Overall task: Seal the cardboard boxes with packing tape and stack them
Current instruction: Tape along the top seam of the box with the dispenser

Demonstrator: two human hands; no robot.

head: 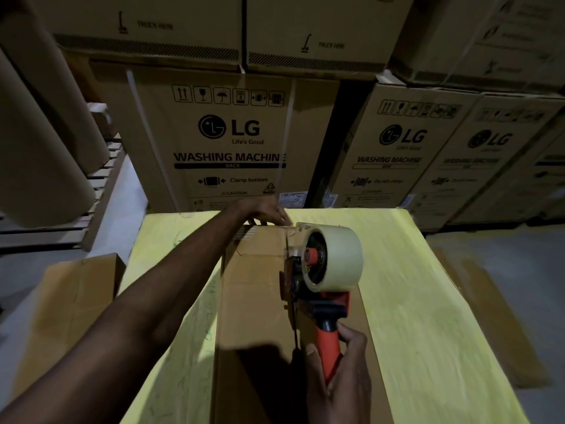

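Tape dispenser [321, 270], orange with a beige roll, is gripped in my right hand [339, 371] over the brown cardboard box [253, 301] on the yellow desk [428, 301]; my left hand [266, 212] presses the box's far edge.

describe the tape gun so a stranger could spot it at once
On the yellow-covered table lies a plain brown cardboard box. Over its middle the right hand grips the orange-handled tape dispenser: the only orange thing here, topped by a fat pale tape roll.
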